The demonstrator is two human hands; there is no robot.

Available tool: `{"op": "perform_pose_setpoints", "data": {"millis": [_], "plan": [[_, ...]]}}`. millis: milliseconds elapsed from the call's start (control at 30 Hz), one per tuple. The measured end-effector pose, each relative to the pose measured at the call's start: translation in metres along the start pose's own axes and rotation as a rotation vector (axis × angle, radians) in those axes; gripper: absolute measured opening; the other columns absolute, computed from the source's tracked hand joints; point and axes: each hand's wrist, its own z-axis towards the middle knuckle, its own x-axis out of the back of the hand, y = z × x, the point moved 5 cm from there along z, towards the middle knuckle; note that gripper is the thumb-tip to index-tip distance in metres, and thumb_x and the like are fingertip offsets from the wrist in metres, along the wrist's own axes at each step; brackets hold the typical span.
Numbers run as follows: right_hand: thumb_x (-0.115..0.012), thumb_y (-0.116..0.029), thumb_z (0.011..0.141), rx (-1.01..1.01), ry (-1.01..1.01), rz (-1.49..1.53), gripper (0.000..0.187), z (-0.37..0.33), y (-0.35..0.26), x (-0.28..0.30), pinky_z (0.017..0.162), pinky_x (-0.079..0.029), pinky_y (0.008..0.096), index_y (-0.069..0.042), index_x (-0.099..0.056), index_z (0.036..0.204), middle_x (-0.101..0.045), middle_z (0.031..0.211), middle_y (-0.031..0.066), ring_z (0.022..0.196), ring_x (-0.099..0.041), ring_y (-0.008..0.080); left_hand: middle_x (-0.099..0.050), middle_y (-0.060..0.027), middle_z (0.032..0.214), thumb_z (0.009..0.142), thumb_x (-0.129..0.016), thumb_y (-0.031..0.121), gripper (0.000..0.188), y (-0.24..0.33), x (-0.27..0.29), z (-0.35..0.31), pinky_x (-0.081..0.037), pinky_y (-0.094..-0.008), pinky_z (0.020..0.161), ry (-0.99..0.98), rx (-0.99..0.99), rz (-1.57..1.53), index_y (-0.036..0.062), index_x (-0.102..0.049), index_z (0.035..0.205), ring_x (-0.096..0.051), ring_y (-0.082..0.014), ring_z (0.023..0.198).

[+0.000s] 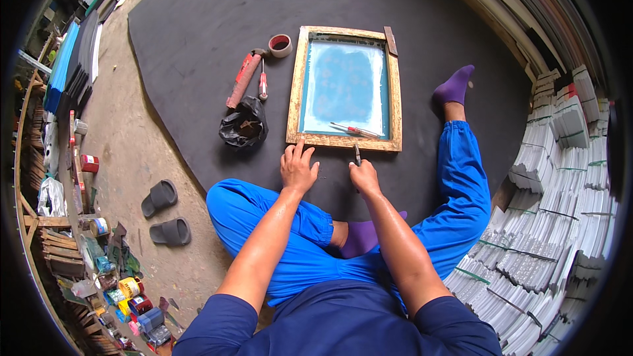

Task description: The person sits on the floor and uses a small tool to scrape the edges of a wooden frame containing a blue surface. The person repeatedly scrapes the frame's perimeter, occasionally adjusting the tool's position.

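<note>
A wooden screen-printing frame [396, 105] with blue and white mesh lies flat on the dark mat ahead of me. My left hand [299, 169] rests at its near edge, fingers stretched out and one fingertip touching the wood near the left corner. Closed in my right hand [364, 177] is a pair of pliers [357, 153], its dark metal jaws pointing up against the frame's near edge. A screwdriver [355, 130] with a red and clear handle lies on the mesh just inside that edge. What the jaws grip, if anything, is too small to tell.
Left of the frame lie a red-handled hammer [244, 79], another screwdriver [263, 82], a tape roll [280, 46] and an open black plastic bag [244, 123]. A brown strip [390, 41] touches the frame's far right corner. Sandals [165, 214] stand left; bundled white stacks [541, 224] line the right.
</note>
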Motion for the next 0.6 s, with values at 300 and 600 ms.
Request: {"op": "perform_pose_setpoints", "data": {"millis": [300, 600], "plan": [[-0.062, -0.033, 0.094, -0.061, -0.018, -0.087, 0.043, -0.018, -0.026, 0.019, 0.087, -0.052, 0.0503, 0.008, -0.064, 0.106, -0.069, 0.104, 0.0317, 0.103, -0.067, 0.0461, -0.054, -0.0087, 0.141, 0.075, -0.081, 0.025, 0.043, 0.002, -0.003, 0.002, -0.043, -0.0447, 0.102, 0.002, -0.005, -0.062, 0.0127, -0.071, 0.115, -0.050, -0.0304, 0.124], [-0.054, -0.028, 0.094, -0.133, -0.058, -0.238, 0.040, -0.027, -0.049, 0.023, 0.099, -0.048, 0.0533, 0.004, -0.060, 0.118, -0.066, 0.118, 0.0313, 0.115, -0.062, 0.0477, -0.053, -0.0141, 0.142, 0.076, -0.081, 0.022, 0.043, 0.005, -0.008, 0.003, -0.040, -0.0458, 0.110, -0.022, -0.028, -0.121, 0.0087, -0.071, 0.116, -0.048, -0.0351, 0.131]]}}
